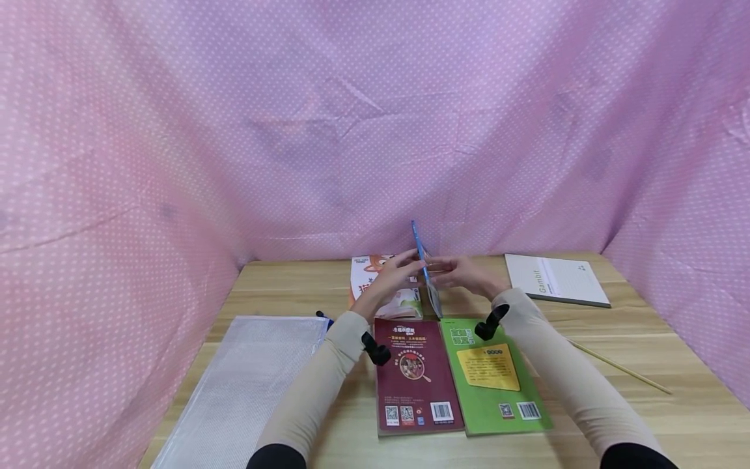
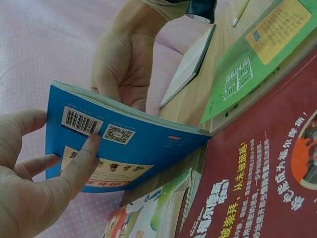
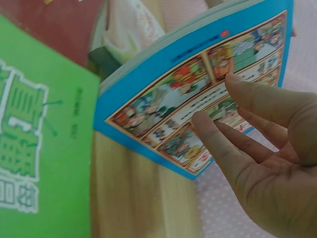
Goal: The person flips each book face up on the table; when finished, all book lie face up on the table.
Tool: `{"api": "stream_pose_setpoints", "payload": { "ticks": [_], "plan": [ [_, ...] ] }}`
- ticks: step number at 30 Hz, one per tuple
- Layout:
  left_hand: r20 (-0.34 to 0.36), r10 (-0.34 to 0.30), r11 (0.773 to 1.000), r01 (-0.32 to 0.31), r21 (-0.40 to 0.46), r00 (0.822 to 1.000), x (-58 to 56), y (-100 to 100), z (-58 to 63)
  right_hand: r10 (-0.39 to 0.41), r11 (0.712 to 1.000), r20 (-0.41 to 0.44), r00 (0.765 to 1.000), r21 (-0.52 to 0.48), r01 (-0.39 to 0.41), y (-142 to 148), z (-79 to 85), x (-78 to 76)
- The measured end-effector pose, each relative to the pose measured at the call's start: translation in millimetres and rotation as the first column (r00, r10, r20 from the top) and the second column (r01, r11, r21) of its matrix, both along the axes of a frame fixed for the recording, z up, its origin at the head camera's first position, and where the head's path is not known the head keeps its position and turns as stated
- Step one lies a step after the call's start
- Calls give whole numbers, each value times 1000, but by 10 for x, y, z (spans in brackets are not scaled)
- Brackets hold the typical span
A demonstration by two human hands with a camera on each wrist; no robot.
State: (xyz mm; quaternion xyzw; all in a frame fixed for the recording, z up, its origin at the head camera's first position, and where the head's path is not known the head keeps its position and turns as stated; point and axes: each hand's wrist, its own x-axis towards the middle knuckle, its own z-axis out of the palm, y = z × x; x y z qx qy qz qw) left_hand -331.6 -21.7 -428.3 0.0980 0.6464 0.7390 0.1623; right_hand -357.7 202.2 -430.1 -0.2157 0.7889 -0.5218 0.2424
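Note:
A thin blue book stands on edge between the two hands at the back of the table. Against its back cover, with the barcode, my left hand rests spread fingertips. From the other side my right hand touches the picture-panel cover, its fingers extended and none curled round the book. Just in front lie a maroon book and, beside it, a green book with a yellow panel. Behind the left hand is a white book with an orange cartoon animal, partly hidden.
At the left lies a translucent mesh zip pouch. A pale notebook marked "Gambit" lies at the back right, and a thin yellowish stick near the right forearm. A pink dotted cloth hangs behind the table.

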Motion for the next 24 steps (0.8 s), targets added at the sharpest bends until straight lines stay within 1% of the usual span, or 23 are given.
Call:
{"api": "stream_pose_setpoints", "payload": {
  "ticks": [4,6,9,11,14,19,24],
  "plan": [
    [4,11,1000,-11,-27,1000,2,-24,-2,17,1000,-44,999,1,-17,-2,-76,-18],
    [5,14,999,-14,-34,1000,9,-33,4,12,1000,-51,999,-6,-12,-12,-108,-26],
    [10,16,999,-15,-31,1000,26,-49,14,-15,1000,-45,999,-10,15,-30,-137,-24],
    [16,13,1000,-13,-24,1000,34,-58,23,-43,999,-40,998,1,43,-39,-150,-19],
    [15,9,999,-9,-34,1000,34,-78,20,-64,998,-45,997,21,65,-47,-165,-7],
    [11,10,996,-9,-84,1000,41,-138,21,-65,997,-69,996,37,68,-54,-161,15],
    [-8,27,989,-28,-145,1000,57,-206,27,-58,997,-72,996,49,61,-50,-155,31]
  ]
}}
